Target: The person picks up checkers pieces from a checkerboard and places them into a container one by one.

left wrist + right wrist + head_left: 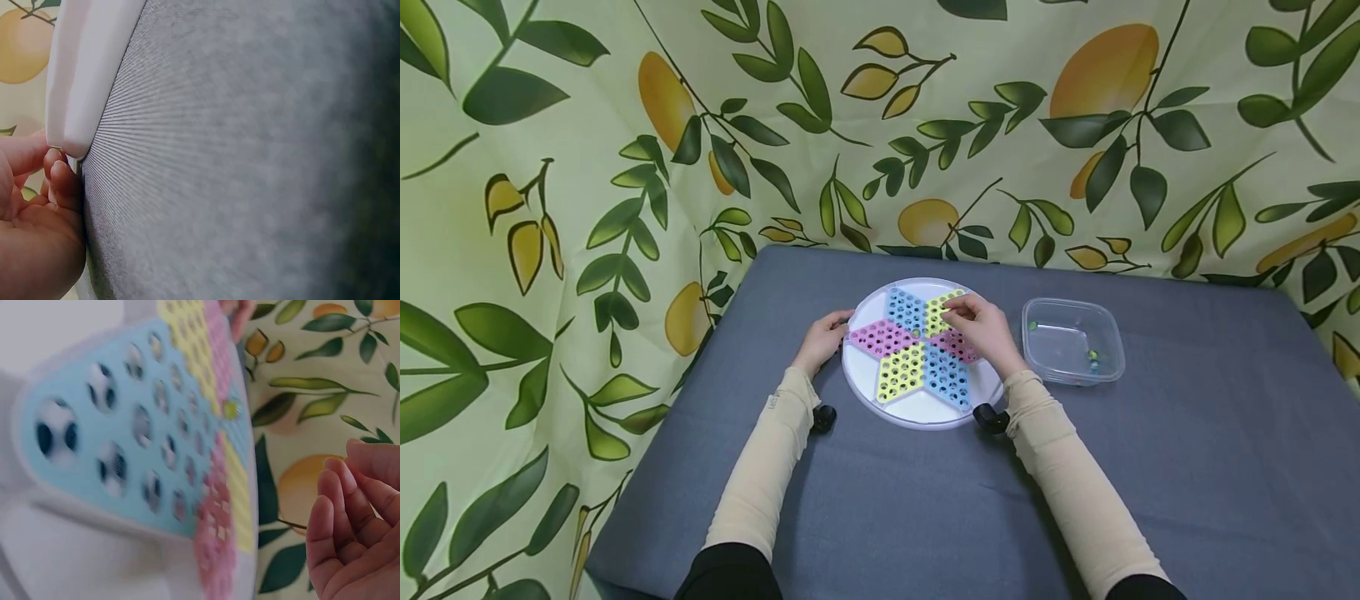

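A round white Chinese checkers board (861,379) with a star of pink, yellow and blue perforated sections lies on the table. Near the star's middle sits a green-yellow marble (231,410). My left hand (823,340) is at the board's left edge; in the left wrist view its thumb and curled fingers (64,178) grip the rim. Over the far-right yellow section (936,315) is my right hand (983,332), thumb and index fingertips together. I cannot tell whether a marble is between them. In the right wrist view that hand (359,528) appears beside the board.
Just right of the board stands a clear plastic container (1108,329) with several small marbles (1093,358) inside. A grey-blue cloth (1210,433) covers the table. Patterned leaf-and-fruit fabric (970,158) hangs behind and on the left.
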A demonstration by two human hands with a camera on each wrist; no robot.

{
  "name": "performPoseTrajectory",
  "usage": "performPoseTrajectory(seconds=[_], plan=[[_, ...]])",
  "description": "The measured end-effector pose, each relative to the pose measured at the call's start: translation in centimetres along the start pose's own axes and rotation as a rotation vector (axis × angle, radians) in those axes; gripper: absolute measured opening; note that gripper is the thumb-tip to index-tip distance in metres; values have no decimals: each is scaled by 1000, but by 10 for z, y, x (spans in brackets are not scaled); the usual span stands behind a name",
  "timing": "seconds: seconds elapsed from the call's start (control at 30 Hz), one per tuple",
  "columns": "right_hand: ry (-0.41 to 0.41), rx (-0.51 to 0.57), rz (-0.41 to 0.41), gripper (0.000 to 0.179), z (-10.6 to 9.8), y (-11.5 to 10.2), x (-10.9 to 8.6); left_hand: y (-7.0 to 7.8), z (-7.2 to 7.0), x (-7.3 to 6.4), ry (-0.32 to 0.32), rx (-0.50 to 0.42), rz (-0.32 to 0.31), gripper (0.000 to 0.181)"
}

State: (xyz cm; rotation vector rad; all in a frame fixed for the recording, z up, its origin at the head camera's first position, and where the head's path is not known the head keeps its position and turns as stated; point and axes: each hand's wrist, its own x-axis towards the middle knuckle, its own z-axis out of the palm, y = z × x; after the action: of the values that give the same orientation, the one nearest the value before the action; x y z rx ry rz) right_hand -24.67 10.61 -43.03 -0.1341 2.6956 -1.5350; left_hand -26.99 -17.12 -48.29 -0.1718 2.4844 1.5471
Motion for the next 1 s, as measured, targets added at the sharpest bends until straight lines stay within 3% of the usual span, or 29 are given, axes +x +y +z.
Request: performPoseTrajectory(seconds=[0.23,0.37,0.57,1.0], plan=[[-83,45,58,26,23,4,6,11,-1,-2,57,26,30,35],[-130,76,88,29,32,7,7,13,0,-1,69,38,8,35],[-200,34,104,38,37,16,11,15,2,2,92,69,17,35],[-172,-135,83,36,48,14,16,13,0,4,28,58,-62,34]])
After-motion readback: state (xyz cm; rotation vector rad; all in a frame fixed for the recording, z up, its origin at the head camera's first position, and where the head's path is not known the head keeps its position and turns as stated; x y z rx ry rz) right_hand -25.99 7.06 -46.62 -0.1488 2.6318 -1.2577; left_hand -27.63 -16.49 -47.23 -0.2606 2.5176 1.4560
